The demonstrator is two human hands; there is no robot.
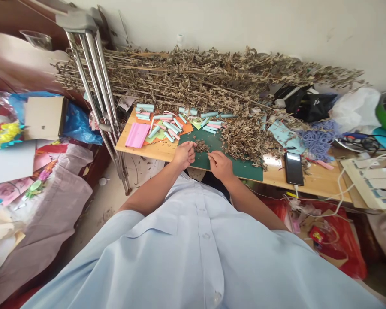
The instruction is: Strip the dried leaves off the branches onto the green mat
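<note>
My left hand (184, 155) is closed with its fingers curled, at the near edge of a green cutting mat (244, 172). Opposite it, my right hand (221, 166) is closed too, thumb and fingertips pressed together. Whatever either hand holds is hidden or too small to name. Between and just beyond them lies a small heap of crumbled dried leaves (202, 146). A larger pile of dried leaves (246, 141) spreads over the mat's right side. Small blue and pink paper rolls (172, 128) lie beyond my left hand, near a pink paper stack (137, 135).
Long dried leafy stalks (180, 73) are heaped along the wall. Metal crutches (98, 81) lean at the table's left. A phone (294, 168) on a cable, purple yarn (320, 139) and a power strip (369, 180) are on the right. Below hangs a red bag (350, 244).
</note>
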